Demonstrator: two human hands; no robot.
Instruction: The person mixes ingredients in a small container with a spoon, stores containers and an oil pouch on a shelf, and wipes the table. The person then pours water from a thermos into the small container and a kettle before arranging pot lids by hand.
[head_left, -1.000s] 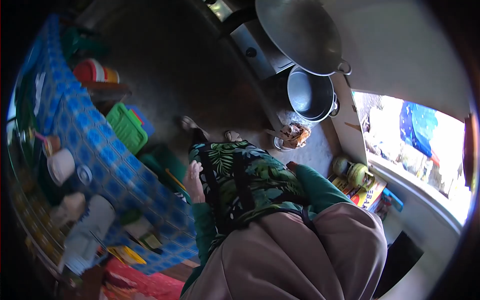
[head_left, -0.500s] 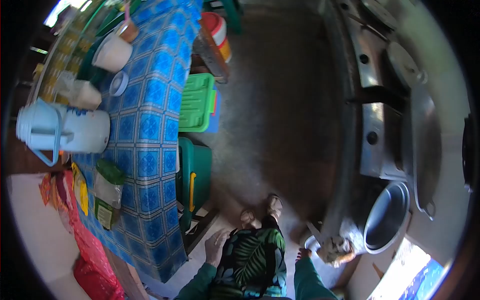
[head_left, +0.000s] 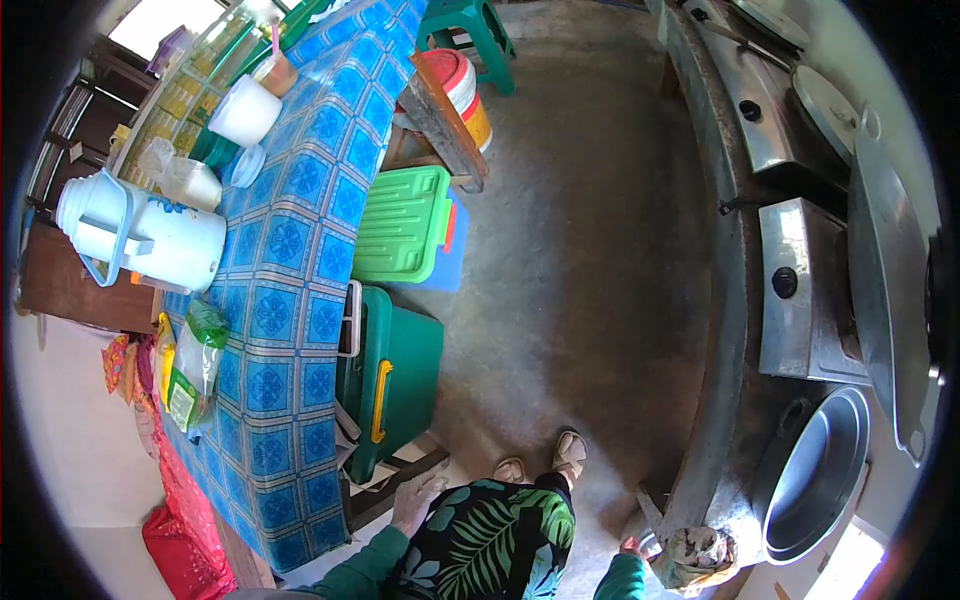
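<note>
Below the near corner of the blue tablecloth point(head_left: 275, 400), my left hand point(head_left: 415, 502) hangs beside the patterned leaf-print garment point(head_left: 490, 540), its fingers loosely extended and holding nothing visible. My right hand point(head_left: 632, 546) is at the bottom, just past the green sleeve, mostly hidden. It is close to a small metal container point(head_left: 645, 535) and a crumpled bag point(head_left: 697, 556) at the counter's end; whether it touches them cannot be made out. My sandalled feet point(head_left: 568, 452) stand on the grey floor.
Left, the table bears a thermos point(head_left: 165, 235), a white tub point(head_left: 245, 112) and a plastic packet point(head_left: 200, 360). Green storage boxes point(head_left: 405, 365) jut out beneath it. On the right, a counter point(head_left: 712, 220) holds a stove point(head_left: 790, 270), a large wok point(head_left: 880, 290) and a metal basin point(head_left: 818, 480).
The view has swung round and levelled, bringing the table upright at left and the stove counter to the right. Both hands now appear lower in view.
</note>
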